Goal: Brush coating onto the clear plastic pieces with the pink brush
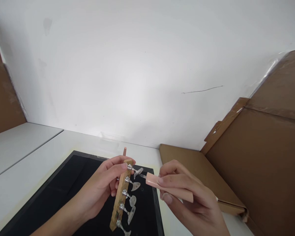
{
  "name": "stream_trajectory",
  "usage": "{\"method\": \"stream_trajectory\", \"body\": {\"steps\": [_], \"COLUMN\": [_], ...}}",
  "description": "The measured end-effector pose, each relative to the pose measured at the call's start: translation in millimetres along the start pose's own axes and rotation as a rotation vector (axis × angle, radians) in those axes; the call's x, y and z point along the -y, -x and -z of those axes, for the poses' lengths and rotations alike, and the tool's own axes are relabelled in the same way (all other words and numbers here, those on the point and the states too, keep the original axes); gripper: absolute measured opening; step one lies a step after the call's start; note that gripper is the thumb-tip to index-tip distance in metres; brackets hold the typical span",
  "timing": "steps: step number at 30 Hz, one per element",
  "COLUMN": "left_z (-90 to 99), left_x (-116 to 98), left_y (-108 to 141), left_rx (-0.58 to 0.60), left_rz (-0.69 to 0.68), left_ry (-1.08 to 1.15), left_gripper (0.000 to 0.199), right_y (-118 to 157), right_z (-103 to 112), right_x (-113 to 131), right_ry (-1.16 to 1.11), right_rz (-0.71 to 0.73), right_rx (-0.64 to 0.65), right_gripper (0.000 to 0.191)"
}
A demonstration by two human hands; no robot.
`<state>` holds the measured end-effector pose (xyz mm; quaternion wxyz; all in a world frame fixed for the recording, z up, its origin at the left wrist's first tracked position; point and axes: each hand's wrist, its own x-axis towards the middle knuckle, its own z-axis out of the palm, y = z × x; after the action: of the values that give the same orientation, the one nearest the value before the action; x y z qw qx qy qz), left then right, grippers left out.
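Observation:
A narrow wooden strip [117, 206] with several small metal stands is held upright at a tilt by my left hand [103, 180], its fingers wrapped round the upper end. Clear, nail-shaped tips [135, 186] stick out to the right from the stands. My right hand [186, 193] is closed round a pale pink handle [170, 188]. The thin clear end of this handle points left, close to the topmost tip; whether they touch cannot be told. A small pink end [124, 151] shows behind my left hand.
A black mat [64, 183] lies on the white table [39, 167] under my hands. To the right are a flat cardboard box [184, 157] and a tall cardboard panel [265, 157]. A white wall [127, 72] rises behind, with another brown panel [5, 88] at the left.

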<state>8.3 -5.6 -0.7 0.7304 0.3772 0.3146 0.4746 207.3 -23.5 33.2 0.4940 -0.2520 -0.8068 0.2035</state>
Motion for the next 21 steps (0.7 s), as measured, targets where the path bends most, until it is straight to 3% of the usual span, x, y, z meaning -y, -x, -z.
{"method": "stream_trajectory", "body": {"steps": [13,21], "left_z": [0.9,2.0], "left_x": [-0.2,1.6], "left_y": [1.3,2.9], "left_rx": [0.0,0.013], "left_rz": [-0.017,-0.098], "left_ry": [-0.009,-0.074], "left_gripper": [0.038,0.033], "right_y": [1.6,4.1], "right_z": [-0.8,0.0], "right_x": [1.5,1.4], "right_ry": [0.048,0.032], "right_rz": [0.008,0.013], "right_rx": [0.0,-0.008], "right_gripper": [0.035,0.031]}}
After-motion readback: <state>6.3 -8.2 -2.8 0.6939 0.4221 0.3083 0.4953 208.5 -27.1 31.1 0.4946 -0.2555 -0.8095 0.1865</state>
